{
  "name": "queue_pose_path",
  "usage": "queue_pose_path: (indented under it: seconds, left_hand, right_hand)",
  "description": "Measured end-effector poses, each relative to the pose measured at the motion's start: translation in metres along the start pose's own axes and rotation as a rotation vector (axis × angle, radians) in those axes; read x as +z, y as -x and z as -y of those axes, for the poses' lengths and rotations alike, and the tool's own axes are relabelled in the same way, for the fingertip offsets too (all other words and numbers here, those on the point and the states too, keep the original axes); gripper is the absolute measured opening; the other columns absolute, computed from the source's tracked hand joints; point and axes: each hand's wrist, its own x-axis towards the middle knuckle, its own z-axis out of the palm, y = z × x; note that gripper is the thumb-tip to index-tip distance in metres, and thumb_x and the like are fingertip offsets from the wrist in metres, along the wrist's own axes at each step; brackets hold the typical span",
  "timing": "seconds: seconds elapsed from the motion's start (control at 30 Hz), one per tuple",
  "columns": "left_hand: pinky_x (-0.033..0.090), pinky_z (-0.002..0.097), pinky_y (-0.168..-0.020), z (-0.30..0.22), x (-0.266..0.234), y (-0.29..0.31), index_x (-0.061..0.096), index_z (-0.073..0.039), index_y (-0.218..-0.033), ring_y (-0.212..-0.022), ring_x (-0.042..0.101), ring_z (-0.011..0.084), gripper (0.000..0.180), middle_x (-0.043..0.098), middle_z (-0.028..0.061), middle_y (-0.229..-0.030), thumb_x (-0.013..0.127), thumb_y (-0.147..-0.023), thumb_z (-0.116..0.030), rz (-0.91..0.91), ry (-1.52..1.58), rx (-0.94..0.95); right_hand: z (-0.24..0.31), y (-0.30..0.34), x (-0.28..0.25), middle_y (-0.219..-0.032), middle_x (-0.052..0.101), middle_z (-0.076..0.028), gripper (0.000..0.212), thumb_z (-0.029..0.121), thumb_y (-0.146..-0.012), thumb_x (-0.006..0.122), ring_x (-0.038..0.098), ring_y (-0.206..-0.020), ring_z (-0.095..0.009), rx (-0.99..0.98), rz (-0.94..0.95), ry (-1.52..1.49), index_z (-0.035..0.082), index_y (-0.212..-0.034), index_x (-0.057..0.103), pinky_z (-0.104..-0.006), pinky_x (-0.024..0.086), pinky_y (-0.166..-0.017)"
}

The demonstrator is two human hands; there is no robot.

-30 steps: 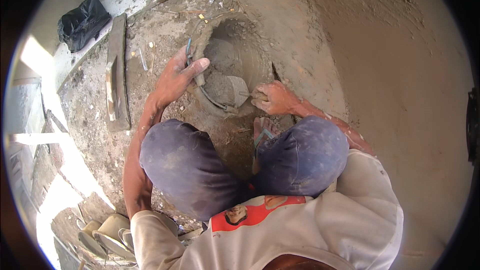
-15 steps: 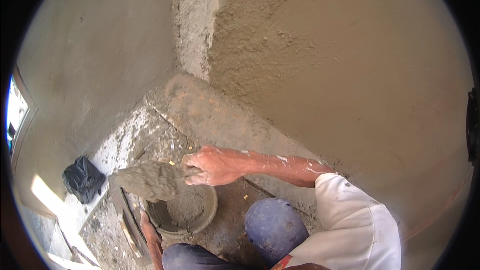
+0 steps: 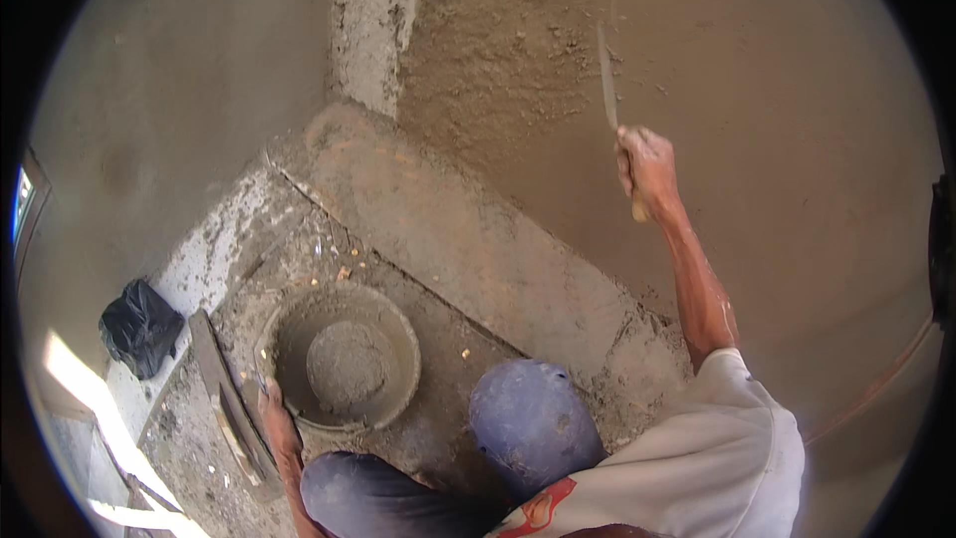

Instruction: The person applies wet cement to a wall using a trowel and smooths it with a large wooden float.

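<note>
My right hand (image 3: 649, 164) is closed round the pale handle of a trowel (image 3: 607, 75), out over the right-hand surface of wet grey-brown mortar (image 3: 518, 60). The blade shows nearly edge-on, close against the mortar; whether it touches is hard to tell. Low on the left, my left hand (image 3: 278, 420) is closed at the near left rim of a round tub (image 3: 409, 359). Its fingertips are small and partly hidden. Inside the tub lies a mound of grey mortar (image 3: 349, 361).
A black plastic bag (image 3: 141, 329) lies at far left. Long flat tools or boards (image 3: 221, 379) rest beside my left hand. A mortar-smeared ledge (image 3: 438, 229) runs below the rough plaster, and a smooth grey wall (image 3: 209, 60) rises at left. My knees (image 3: 538, 423) are near the tub.
My right hand has swung from above the tub up and right to the plastered surface. The mortar load seen on the trowel no longer shows there. My left hand stays by the tub.
</note>
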Motion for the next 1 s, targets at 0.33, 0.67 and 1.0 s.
queue_pose_path:
  seconds: [0.33, 0.67, 1.0]
  left_hand:
    - [0.051, 0.0438, -0.096, -0.034, 0.073, 0.006, 0.051, 0.011, -0.136, -0.109, 0.066, 0.0321, 0.066, 0.068, 0.0258, -0.119, 0.076, -0.094, -0.035, 0.260, -0.379, 0.364]
    - [0.046, 0.0423, -0.106, -0.041, 0.085, 0.032, 0.044, 0.007, -0.147, -0.123, 0.062, 0.0335, 0.078, 0.063, 0.0268, -0.133, 0.074, -0.096, -0.043, 0.431, -0.516, 0.154]
    - [0.044, 0.0464, -0.108, -0.034, 0.082, 0.027, 0.045, 0.008, -0.145, -0.126, 0.059, 0.0400, 0.087, 0.061, 0.0326, -0.132, 0.069, -0.095, -0.058, 0.347, -0.647, 0.138]
  right_hand:
    - [-0.136, 0.242, 0.131, -0.130, 0.065, -0.027, 0.045, 0.028, -0.098, 0.060, 0.062, -0.122, -0.047, -0.068, 0.842, 0.927, -0.003, -0.130, 0.060, -0.0573, 0.050, -0.103]
    - [-0.147, 0.208, 0.224, -0.081, 0.074, -0.020, 0.012, 0.010, -0.081, 0.069, 0.076, -0.082, -0.037, -0.928, 1.367, 1.152, 0.000, -0.086, 0.075, -0.0495, 0.061, -0.067]
    - [-0.152, 0.263, 0.203, -0.091, 0.073, -0.025, 0.033, 0.023, -0.086, 0.075, 0.070, -0.089, -0.046, -0.393, 1.404, 0.467, -0.004, -0.105, 0.071, -0.0521, 0.056, -0.081]
